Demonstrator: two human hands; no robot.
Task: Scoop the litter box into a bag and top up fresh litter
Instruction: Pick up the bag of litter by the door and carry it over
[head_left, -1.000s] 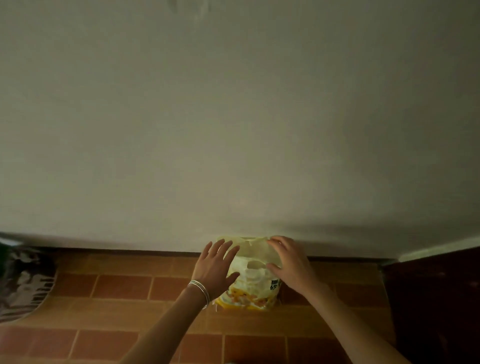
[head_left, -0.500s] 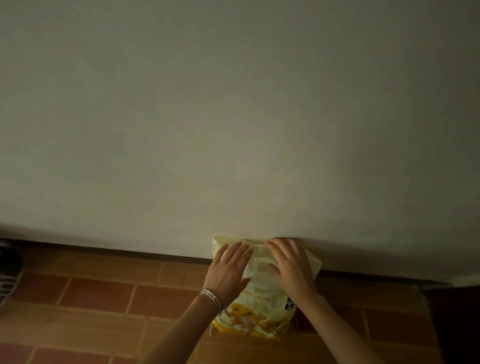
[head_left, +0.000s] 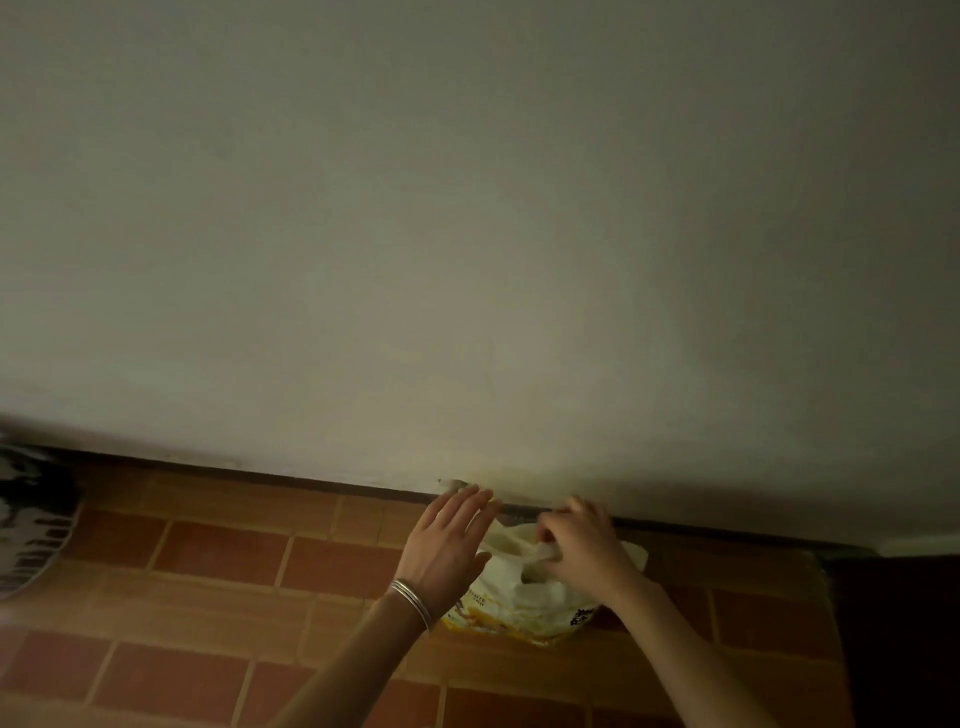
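A plain off-white wall fills most of the view above a floor of reddish-brown rectangular tiles. A dark piece of furniture stands at the right edge and a black-and-white patterned object at the left. A pale yellow plastic bag with orange print at its base stands on the floor against the wall. The right hand has its grip closed, pinching the bag's crumpled top. The left hand lies against the bag's left side, fingers straight and grip open. Thin silver bangles circle the left wrist.
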